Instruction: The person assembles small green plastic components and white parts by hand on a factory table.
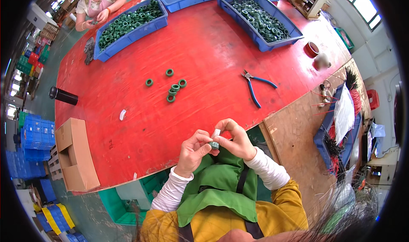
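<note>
Stacked blue crates (39,133) stand on the floor at far left, with an open cardboard box (81,157) near the edge of the red surface (204,50) and a black cylinder (64,95) lying over that edge above it. A grey glove-like bundle (89,50) lies beside a blue tray (138,38) heaped with green rings, and a co-worker (96,3) behind it holds something small in both hands. A small white piece (122,114) lies alone; to its right are loose green rings, two apart and four in a close group (172,92). Near the front edge, the person's left hand (192,153) pinches a green ring (214,146) between its fingertips, held above the person's green apron (221,180). The right hand (236,142) grips a short white strip (216,133) between thumb and forefinger, just above the ring, its thumb close to it; whether strip and ring touch, I cannot tell. Blue-handled pliers (253,88) lie open further right, below another blue tray (279,44) full of green rings. At far right, a blue bin (322,145) holds red and black strands.
</note>
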A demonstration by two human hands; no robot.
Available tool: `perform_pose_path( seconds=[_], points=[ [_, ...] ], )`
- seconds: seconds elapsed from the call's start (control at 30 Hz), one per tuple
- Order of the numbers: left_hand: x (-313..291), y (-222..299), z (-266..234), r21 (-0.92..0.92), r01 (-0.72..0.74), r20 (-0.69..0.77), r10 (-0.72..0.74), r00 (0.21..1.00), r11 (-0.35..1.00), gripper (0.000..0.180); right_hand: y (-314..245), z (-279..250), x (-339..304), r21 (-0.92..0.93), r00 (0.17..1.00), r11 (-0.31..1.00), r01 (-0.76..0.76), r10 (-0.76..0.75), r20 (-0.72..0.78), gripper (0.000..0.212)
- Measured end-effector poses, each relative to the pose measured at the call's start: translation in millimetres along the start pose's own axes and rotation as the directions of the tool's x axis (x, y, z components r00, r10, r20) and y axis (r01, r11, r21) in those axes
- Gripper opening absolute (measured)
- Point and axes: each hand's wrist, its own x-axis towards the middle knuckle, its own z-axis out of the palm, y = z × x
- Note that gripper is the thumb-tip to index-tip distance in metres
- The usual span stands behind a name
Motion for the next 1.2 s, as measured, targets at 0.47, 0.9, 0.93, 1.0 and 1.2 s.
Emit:
perform_pose_path(
  seconds=[0.47, 0.9, 0.93, 1.0, 1.2],
  points=[
    [0, -9, 2, -0.158, 0.036, -0.043, -0.043, 0.998, 0.987, 0.011, 1, 16, -17, -0.054, 0.985, 0.989, 0.138, -0.143, -0.098, 0.029],
    [0, -12, 6, -0.226, 0.056, -0.242, -0.112, 0.964, 0.972, 0.014, -7, 0, -7, -0.386, 0.935, 0.881, 0.273, -0.338, -0.11, 0.032],
    [-1, -13, 7, -0.228, 0.055, -0.244, -0.112, 0.963, 0.972, 0.014, -12, 0, -7, -0.483, 0.903, 0.802, 0.351, -0.426, -0.051, 0.034],
    [-1, -15, 7, -0.231, 0.072, -0.209, -0.122, 0.97, 0.97, 0.013, -11, 3, -7, -0.527, 0.891, 0.765, 0.37, -0.452, -0.031, 0.032],
    [1, -18, -3, -0.304, 0.08, -0.157, -0.133, 0.979, 0.949, 0.011, -7, 14, -3, -0.643, 0.758, 0.576, 0.505, -0.652, 0.01, 0.023]
  ],
)
